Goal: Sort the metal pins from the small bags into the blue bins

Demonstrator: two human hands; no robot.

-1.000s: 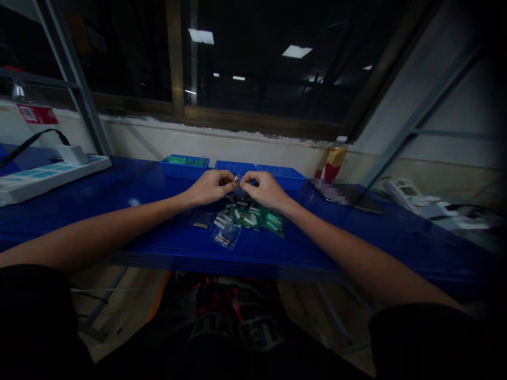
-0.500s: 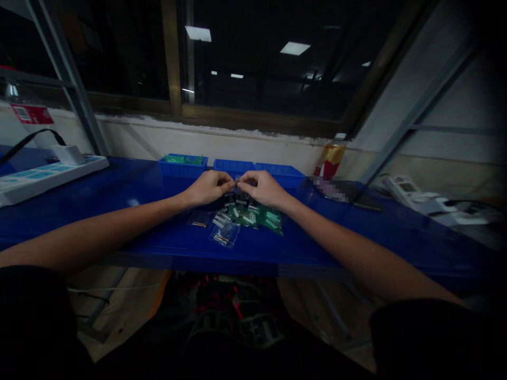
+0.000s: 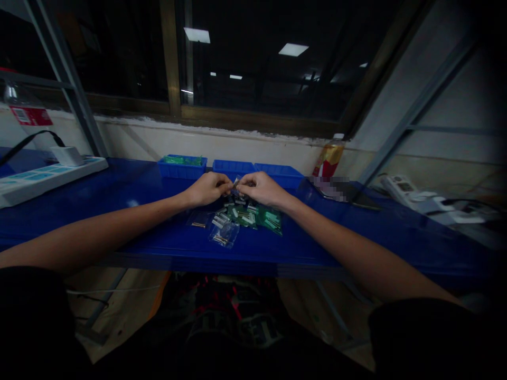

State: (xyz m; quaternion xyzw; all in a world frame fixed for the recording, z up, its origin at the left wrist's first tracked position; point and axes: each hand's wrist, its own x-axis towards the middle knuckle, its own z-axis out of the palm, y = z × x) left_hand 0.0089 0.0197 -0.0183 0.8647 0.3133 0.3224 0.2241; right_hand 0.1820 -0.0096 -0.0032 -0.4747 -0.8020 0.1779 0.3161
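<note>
My left hand (image 3: 209, 189) and my right hand (image 3: 264, 189) meet over the blue table, fingers closed in a pinch. Between the fingertips is a small clear plastic bag (image 3: 236, 182), with something thin and brownish at it that is too small to name. Just below the hands lie clear bags of metal pins (image 3: 224, 236), a flat clear bag with gold-coloured pins (image 3: 198, 225), and green bags (image 3: 272, 219) holding pale, rod-like pieces. Several dark and silvery small parts (image 3: 239, 201) lie partly hidden under my fingers.
Along the wall stand three blue bins, the left one (image 3: 182, 169) holding green bags. A power strip (image 3: 51, 177) and a bottle (image 3: 29, 116) are at left. On the right are a red-and-gold bottle (image 3: 329, 158), a dark flat object (image 3: 362, 199) and another power strip (image 3: 423, 200).
My fingertips have moved slightly, and more of the small bag shows between them. The bags on the table lie as before.
</note>
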